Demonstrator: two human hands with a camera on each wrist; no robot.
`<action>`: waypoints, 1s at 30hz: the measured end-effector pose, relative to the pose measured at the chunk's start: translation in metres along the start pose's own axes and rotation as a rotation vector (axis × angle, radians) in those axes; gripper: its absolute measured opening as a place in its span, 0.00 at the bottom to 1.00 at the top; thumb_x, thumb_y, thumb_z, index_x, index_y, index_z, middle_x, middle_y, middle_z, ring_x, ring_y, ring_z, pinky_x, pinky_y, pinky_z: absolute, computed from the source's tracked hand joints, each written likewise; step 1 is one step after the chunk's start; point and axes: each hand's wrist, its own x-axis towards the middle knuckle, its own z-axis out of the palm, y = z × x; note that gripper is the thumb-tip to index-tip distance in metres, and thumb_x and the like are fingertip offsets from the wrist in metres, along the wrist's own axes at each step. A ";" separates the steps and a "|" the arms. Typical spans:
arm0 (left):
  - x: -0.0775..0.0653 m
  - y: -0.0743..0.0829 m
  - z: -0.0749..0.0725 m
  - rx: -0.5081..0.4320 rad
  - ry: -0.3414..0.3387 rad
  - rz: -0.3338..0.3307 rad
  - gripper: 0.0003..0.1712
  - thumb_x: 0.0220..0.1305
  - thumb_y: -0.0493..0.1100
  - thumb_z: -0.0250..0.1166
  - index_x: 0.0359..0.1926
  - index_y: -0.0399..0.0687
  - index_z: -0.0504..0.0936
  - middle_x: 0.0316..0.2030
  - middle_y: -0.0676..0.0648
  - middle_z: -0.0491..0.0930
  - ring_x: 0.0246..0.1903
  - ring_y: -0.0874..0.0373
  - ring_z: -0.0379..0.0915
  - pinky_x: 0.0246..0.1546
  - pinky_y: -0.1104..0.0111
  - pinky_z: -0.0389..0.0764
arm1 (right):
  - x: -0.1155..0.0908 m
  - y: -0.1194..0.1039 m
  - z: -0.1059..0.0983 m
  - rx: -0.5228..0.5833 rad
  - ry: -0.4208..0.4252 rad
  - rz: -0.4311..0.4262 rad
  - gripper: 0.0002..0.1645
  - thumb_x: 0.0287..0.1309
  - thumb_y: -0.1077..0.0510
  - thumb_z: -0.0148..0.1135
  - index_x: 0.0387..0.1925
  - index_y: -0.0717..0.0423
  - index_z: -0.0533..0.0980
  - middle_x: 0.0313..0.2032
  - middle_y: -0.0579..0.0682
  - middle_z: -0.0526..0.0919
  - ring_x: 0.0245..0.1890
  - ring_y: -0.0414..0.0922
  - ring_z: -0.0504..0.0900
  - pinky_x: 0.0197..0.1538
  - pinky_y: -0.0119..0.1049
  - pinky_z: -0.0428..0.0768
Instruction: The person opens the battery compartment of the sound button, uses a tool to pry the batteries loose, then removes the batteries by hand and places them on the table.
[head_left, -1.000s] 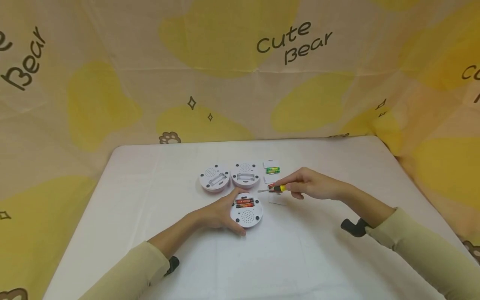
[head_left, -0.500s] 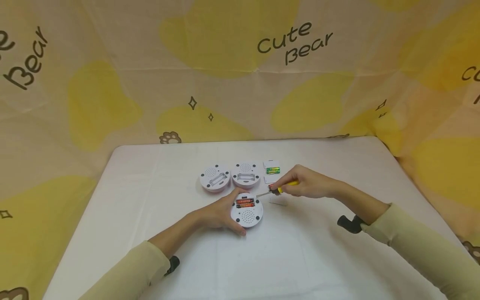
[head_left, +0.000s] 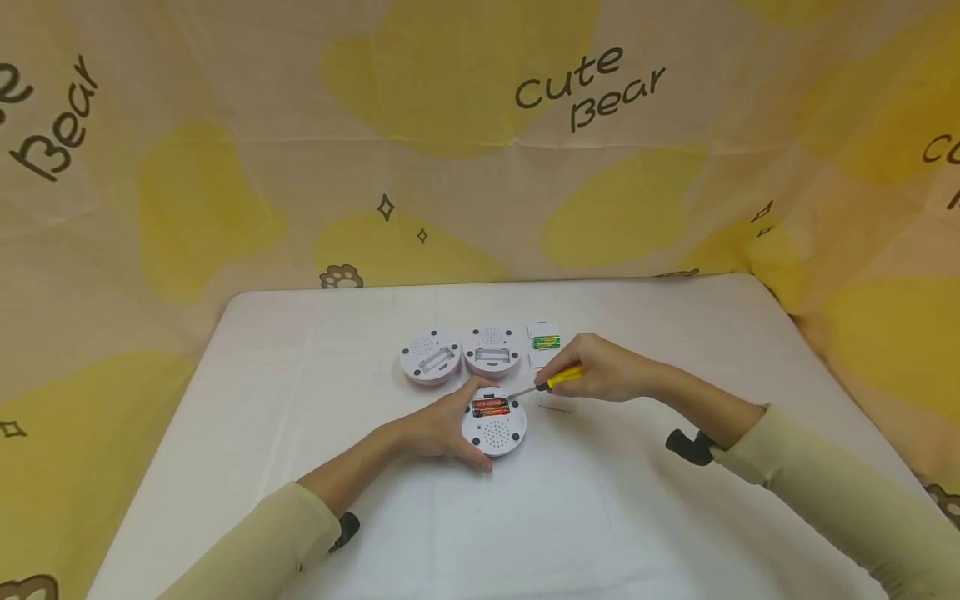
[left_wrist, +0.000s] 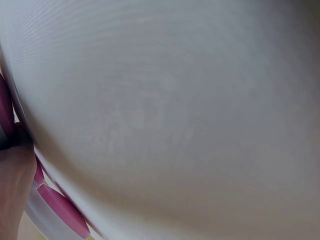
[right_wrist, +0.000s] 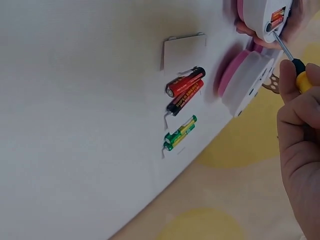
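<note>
My left hand (head_left: 438, 427) grips a round white battery-powered device (head_left: 497, 435) from its left side. The device lies underside up, showing speaker holes, dark feet and an uncovered compartment with red-orange batteries (head_left: 491, 407) in it. My right hand (head_left: 611, 367) pinches a screwdriver (head_left: 564, 377) with a yellow-and-black handle. Its metal tip reaches the right end of the battery compartment; whether it touches a battery is too small to tell. In the right wrist view the screwdriver (right_wrist: 300, 70) points at the device (right_wrist: 254, 20). The left wrist view mostly shows white tabletop, with the left hand (left_wrist: 15, 180) at its edge.
Two similar devices (head_left: 430, 357) with uncovered, battery-free compartments stand behind. To their right lie green batteries (head_left: 547, 342) and white covers (head_left: 542, 328). The right wrist view shows red-and-black batteries (right_wrist: 186, 90) beside another cover (right_wrist: 182, 54). A patterned cloth (head_left: 450, 208) hangs behind the table.
My right hand has moved left with the screwdriver, bringing its tip from beside the device to the battery compartment. The left hand and device have stayed in place.
</note>
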 end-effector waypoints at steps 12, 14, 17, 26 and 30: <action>-0.001 0.001 0.000 -0.006 -0.001 -0.003 0.65 0.40 0.51 0.84 0.74 0.56 0.52 0.60 0.53 0.69 0.58 0.56 0.65 0.64 0.55 0.62 | 0.004 -0.007 0.000 -0.053 -0.025 -0.012 0.14 0.61 0.67 0.65 0.47 0.58 0.85 0.45 0.47 0.87 0.46 0.44 0.80 0.49 0.35 0.78; -0.001 0.001 0.000 -0.008 -0.002 -0.004 0.65 0.40 0.51 0.84 0.73 0.56 0.52 0.60 0.53 0.69 0.59 0.56 0.65 0.64 0.55 0.62 | 0.004 -0.008 -0.001 -0.063 -0.029 -0.004 0.13 0.61 0.66 0.65 0.47 0.58 0.85 0.45 0.47 0.87 0.47 0.45 0.80 0.50 0.36 0.78; -0.001 0.001 0.000 -0.009 0.000 -0.004 0.65 0.40 0.51 0.84 0.73 0.56 0.52 0.60 0.53 0.69 0.59 0.57 0.65 0.65 0.55 0.62 | 0.005 -0.010 -0.001 -0.076 -0.032 0.006 0.13 0.60 0.66 0.66 0.47 0.58 0.85 0.45 0.47 0.87 0.47 0.45 0.80 0.51 0.37 0.78; -0.001 0.002 0.000 -0.007 -0.001 0.003 0.64 0.40 0.50 0.84 0.73 0.56 0.52 0.59 0.54 0.70 0.58 0.57 0.65 0.63 0.56 0.63 | 0.009 -0.015 0.001 -0.097 -0.038 0.010 0.13 0.59 0.68 0.65 0.46 0.58 0.86 0.42 0.45 0.87 0.44 0.44 0.77 0.49 0.37 0.77; -0.001 0.001 0.000 -0.013 -0.005 -0.002 0.63 0.41 0.51 0.84 0.73 0.58 0.53 0.59 0.54 0.70 0.58 0.57 0.65 0.63 0.55 0.63 | 0.010 -0.020 0.002 -0.111 -0.040 0.013 0.13 0.59 0.68 0.64 0.45 0.58 0.86 0.42 0.45 0.87 0.42 0.44 0.77 0.48 0.37 0.77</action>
